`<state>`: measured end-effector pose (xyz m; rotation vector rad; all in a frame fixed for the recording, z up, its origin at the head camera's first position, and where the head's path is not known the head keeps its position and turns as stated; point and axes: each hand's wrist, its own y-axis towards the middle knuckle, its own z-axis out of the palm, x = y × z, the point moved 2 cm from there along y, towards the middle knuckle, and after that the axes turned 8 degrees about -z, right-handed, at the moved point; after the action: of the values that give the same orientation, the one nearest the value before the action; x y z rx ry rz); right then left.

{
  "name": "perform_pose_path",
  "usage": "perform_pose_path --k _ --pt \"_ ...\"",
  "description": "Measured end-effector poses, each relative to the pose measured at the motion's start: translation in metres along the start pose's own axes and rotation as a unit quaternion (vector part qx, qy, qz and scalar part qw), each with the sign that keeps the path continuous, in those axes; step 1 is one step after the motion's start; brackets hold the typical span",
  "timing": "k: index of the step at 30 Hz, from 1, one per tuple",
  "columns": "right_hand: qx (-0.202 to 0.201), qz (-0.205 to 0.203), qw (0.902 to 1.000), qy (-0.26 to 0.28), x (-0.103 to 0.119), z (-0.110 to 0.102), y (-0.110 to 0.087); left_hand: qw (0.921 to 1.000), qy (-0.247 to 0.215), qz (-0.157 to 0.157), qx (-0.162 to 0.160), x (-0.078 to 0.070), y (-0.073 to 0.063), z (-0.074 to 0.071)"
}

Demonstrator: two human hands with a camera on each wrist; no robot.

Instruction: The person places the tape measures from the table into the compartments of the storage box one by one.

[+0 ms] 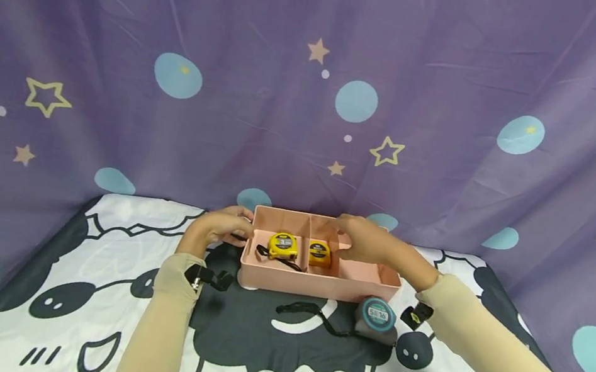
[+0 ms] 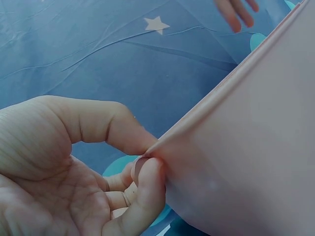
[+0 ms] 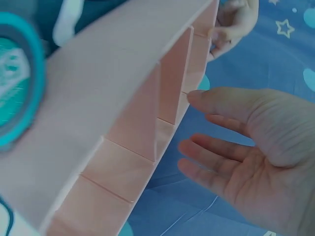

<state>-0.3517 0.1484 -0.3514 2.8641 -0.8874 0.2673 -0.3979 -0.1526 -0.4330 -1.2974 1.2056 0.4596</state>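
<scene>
A pink divided box (image 1: 307, 285) sits near the back of the cloth. My left hand (image 1: 224, 224) pinches its left end between thumb and fingers, seen close up at the edge (image 2: 172, 142) in the left wrist view. My right hand (image 1: 367, 240) reaches over the box beside the middle compartment, fingers (image 3: 211, 150) apart and loosely bent, holding nothing. A yellow tape measure (image 1: 282, 245) with a black strap lies in the left compartment. Another yellow tape measure (image 1: 319, 254) is in the middle compartment.
A grey and teal tape measure (image 1: 377, 318) with a black wrist strap (image 1: 309, 307) lies in front of the box's right end. Beneath everything is a black-and-white cartoon cloth (image 1: 247, 344). A purple curtain (image 1: 263, 111) with stars hangs close behind the box.
</scene>
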Motion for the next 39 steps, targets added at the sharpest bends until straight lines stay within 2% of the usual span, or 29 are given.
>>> perform_pose_path --k 5,9,14,18,21,24,29,34,39 --pt "-0.025 -0.015 0.9991 -0.031 0.005 0.008 -0.021 1.0 0.003 0.001 0.002 -0.001 -0.001 -0.002" --pt "-0.051 -0.033 0.9976 -0.031 0.01 0.011 -0.038 1.0 0.005 0.004 0.007 -0.001 -0.001 -0.002" --pt "-0.066 -0.026 0.9972 -0.025 0.015 0.011 -0.053 0.9998 0.007 0.013 0.015 -0.001 -0.001 -0.004" --pt "-0.062 -0.017 0.9977 -0.023 0.021 0.007 -0.061 0.9996 0.002 0.016 0.022 0.0 0.001 -0.006" --pt "-0.046 -0.011 0.9988 -0.012 0.026 0.005 -0.066 0.9994 0.003 0.017 0.029 -0.001 0.002 -0.006" --pt "-0.029 -0.024 0.9993 -0.005 0.03 0.005 -0.071 0.9993 0.002 0.015 0.034 -0.001 0.003 -0.004" --pt "0.026 -0.039 0.9988 0.017 0.03 0.007 -0.075 0.9994 0.003 0.015 0.031 -0.001 0.002 -0.005" --pt "0.086 -0.012 0.9956 0.035 0.027 0.014 -0.082 0.9995 0.002 0.009 0.032 -0.001 0.002 -0.005" --pt "0.098 0.007 0.9946 0.033 0.028 0.02 -0.089 0.9995 0.008 0.005 0.029 -0.002 0.002 -0.003"
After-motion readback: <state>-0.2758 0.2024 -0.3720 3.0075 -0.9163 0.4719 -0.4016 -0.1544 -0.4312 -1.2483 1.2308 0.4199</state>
